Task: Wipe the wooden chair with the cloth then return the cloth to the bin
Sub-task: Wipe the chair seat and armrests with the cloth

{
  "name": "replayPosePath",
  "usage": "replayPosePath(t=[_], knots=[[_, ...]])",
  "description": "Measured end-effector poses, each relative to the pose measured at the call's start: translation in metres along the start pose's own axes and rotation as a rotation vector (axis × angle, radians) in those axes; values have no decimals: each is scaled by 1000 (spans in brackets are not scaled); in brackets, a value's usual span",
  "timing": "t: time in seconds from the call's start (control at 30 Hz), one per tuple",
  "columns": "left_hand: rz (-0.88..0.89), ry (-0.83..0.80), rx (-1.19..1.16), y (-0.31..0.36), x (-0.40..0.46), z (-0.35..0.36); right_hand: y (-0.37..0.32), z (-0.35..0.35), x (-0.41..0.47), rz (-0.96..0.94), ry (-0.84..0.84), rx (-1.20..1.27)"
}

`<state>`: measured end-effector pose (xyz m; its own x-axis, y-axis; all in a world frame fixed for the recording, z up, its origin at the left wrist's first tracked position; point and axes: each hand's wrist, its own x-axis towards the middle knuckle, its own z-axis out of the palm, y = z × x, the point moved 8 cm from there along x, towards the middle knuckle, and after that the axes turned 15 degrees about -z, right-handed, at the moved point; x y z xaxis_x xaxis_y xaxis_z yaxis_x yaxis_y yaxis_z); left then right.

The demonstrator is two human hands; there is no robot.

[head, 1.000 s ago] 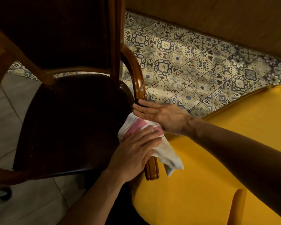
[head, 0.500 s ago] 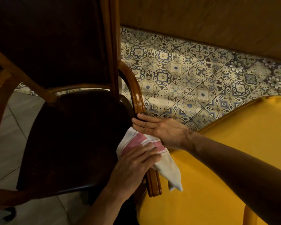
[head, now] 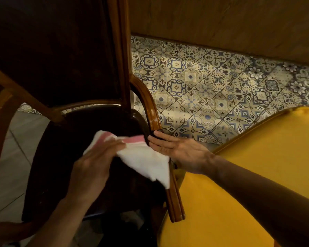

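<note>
The wooden chair (head: 151, 106) fills the left half of the view, with a dark seat, a dark back and a curved brown armrest. My left hand (head: 95, 166) presses a white cloth with pink stripes (head: 143, 157) onto the right part of the seat. One corner of the cloth hangs down against the armrest. My right hand (head: 178, 150) lies flat against the armrest, fingers together and stretched out, touching the cloth's edge. No bin is in view.
A yellow upholstered seat (head: 248, 166) stands close on the right, touching the chair's armrest. Patterned floor tiles (head: 212, 90) run behind, up to a wooden wall (head: 221, 20). Plain grey floor tiles (head: 9, 157) lie to the left.
My left hand slid the cloth left, off the armrest and onto the seat. My right hand stayed on the armrest. The view shifted down a little.
</note>
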<state>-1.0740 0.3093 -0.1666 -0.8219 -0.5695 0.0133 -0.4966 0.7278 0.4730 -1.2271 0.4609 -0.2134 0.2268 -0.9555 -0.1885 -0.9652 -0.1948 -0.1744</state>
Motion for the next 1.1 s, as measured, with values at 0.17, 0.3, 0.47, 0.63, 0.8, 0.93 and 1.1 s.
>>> replayPosePath(t=[0.17, 0.3, 0.47, 0.63, 0.8, 0.93, 1.1], knots=[[-198, 146, -13, -6, 53, -15, -7, 5, 3, 19, 0, 190], [-149, 247, -84, 32, 89, -9, -13, 6, 4, 73, 16, 173], [135, -7, -69, 78, 98, 47, -23, 10, -3, 119, 84, 213], [219, -208, -72, 65, 86, 90, -28, 20, -10, 140, 200, 250], [334, -261, 19, 55, 89, 105, -27, 23, -10, 139, 264, 258], [321, -222, 32, 58, 114, 106, -29, 21, -10, 129, 291, 239], [228, -189, 0, 53, 171, 102, -28, 21, -9, 115, 318, 244]])
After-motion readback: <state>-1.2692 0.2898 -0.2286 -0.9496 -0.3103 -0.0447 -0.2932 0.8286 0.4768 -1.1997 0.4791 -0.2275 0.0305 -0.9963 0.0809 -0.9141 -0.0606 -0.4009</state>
